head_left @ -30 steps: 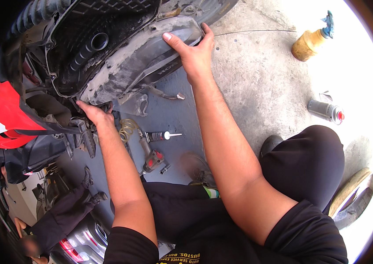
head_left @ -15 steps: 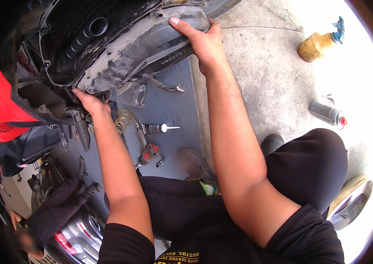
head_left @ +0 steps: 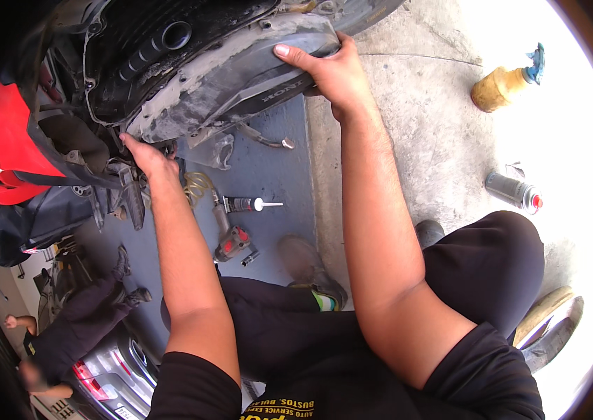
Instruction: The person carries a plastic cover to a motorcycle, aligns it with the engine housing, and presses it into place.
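A long, dusty grey engine side cover (head_left: 237, 59) lies along a scooter's underside, below a black housing with a round tube opening (head_left: 176, 35). My right hand (head_left: 338, 75) grips the cover's right end, thumb on its face and fingers curled behind the edge. At the other end, my left hand (head_left: 151, 158) holds the lower left corner with its thumb against the rim; its fingers are partly hidden beneath. Whether the cover is loose or seated on the engine cannot be told. Part of a tyre (head_left: 373, 12) shows past the right end.
Below the cover are a coiled air hose (head_left: 197, 187), an impact wrench (head_left: 232, 243), a sealant tube (head_left: 244, 204) and a socket (head_left: 249, 259). A spray bottle (head_left: 498, 89) and an aerosol can (head_left: 512, 192) sit to the right. Red bodywork (head_left: 13, 140), a person (head_left: 76, 315) and a car (head_left: 118, 374) are at left.
The view has shifted slightly, so the scooter and cover appear further right. Both hands keep their hold on the cover. At the left, the other person's raised hand has come into sight.
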`<action>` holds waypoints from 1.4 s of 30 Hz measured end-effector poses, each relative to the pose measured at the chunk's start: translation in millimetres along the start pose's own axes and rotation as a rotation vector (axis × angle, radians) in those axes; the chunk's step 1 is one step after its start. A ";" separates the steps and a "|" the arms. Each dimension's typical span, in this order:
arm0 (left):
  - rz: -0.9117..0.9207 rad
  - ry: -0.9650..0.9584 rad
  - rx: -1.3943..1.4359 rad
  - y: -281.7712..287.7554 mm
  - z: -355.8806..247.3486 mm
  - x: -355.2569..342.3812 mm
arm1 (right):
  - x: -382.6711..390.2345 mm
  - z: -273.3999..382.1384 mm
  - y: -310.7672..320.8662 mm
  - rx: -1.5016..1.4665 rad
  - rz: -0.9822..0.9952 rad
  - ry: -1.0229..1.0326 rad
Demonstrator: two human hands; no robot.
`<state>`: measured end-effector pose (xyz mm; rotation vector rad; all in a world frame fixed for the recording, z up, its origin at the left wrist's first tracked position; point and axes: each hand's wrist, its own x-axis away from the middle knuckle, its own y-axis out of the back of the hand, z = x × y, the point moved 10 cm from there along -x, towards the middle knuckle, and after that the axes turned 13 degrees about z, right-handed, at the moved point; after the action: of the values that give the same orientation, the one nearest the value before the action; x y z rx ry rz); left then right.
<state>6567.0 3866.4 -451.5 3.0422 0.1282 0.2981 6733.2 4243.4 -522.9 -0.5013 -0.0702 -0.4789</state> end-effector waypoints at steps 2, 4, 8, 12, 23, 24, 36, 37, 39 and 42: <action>-0.015 0.005 0.013 -4.6 0.7 3.0 | 9.6 -0.7 5.2 -0.072 -0.129 0.103; -0.005 0.007 0.021 -4.8 0.5 2.7 | 15.3 -5.2 2.8 -0.028 -0.204 0.131; -0.041 -0.004 -0.020 -1.5 -4.1 4.9 | 13.5 -14.3 -1.5 0.026 -0.270 0.092; -0.060 -0.004 0.000 8.2 0.0 -5.4 | 14.8 -19.2 -9.9 -0.088 -0.325 0.057; -0.112 -0.031 0.079 18.8 15.4 -20.5 | 13.5 -38.1 -30.3 -0.249 -0.215 -0.022; -0.107 -0.043 0.102 19.1 16.4 -13.3 | 16.9 -35.9 -34.4 -0.266 -0.190 -0.011; -0.050 0.027 0.496 -5.1 25.9 20.6 | 9.8 -36.8 -39.9 -0.257 -0.092 -0.117; -0.078 -0.006 0.481 -0.7 25.4 15.8 | 12.1 -33.2 -46.2 -0.251 -0.044 -0.104; -0.056 -0.008 0.436 8.7 37.3 -2.6 | 13.4 -30.7 -53.6 -0.214 -0.024 -0.109; -0.115 -0.035 0.431 2.7 37.6 7.5 | 14.1 -28.6 -53.2 -0.201 0.016 -0.092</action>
<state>6581.9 3861.6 -486.5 3.4426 0.4146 0.2334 6719.9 4182.8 -521.7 -0.7202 -0.1067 -0.4489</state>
